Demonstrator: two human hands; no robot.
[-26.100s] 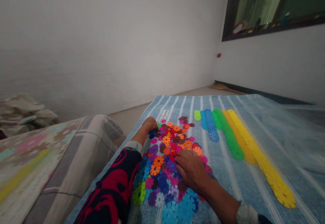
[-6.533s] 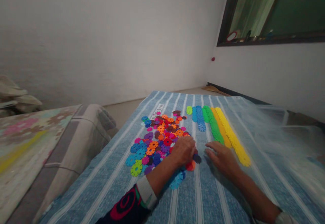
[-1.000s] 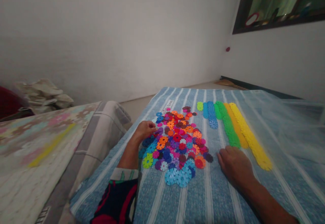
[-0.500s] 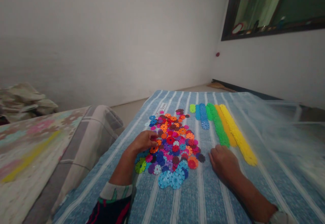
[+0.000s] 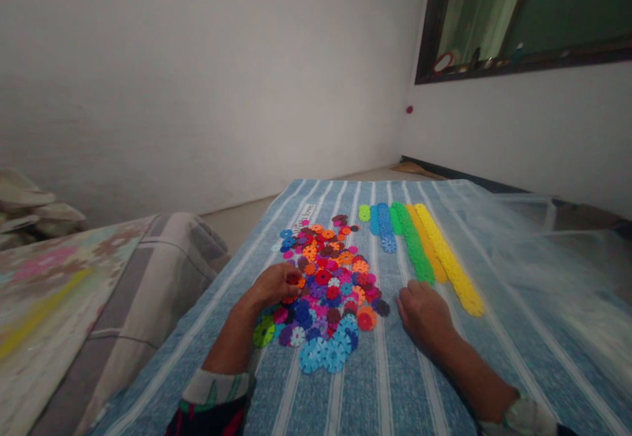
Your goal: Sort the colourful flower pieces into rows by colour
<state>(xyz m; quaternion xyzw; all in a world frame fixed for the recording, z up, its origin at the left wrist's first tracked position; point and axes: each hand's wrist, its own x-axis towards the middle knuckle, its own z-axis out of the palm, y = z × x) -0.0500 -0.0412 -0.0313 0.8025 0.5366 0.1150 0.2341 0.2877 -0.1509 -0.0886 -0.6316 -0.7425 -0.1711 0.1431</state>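
Note:
A loose pile of snowflake discs (image 5: pixel 328 271) in many colours lies on the striped cloth. My left hand (image 5: pixel 276 284) reaches in at the pile's left side, its fingers curled together over orange and dark discs; what they pinch, if anything, is hidden. Right of the pile my right hand (image 5: pixel 422 307) rests on the cloth, knuckles up and fingers folded under, so its inside is hidden. Just beyond it lie rows of overlapping discs: a green row (image 5: pixel 415 248), an orange row (image 5: pixel 430 251), a long yellow row (image 5: pixel 449 258) and a blue row (image 5: pixel 386 228).
The blue-and-white striped cloth (image 5: pixel 309 409) covers the table. At right sits a translucent plastic container (image 5: pixel 523 209), partly blurred. A grey-checked cover (image 5: pixel 162 258) and flowered cloth (image 5: pixel 54 258) lie at left. A wall and a dark-framed window (image 5: pixel 427 27) stand behind.
The view has turned slightly right, so the table and discs appear shifted left. My left hand's fingers have moved slightly at the pile. My right hand stays beside it, still folded.

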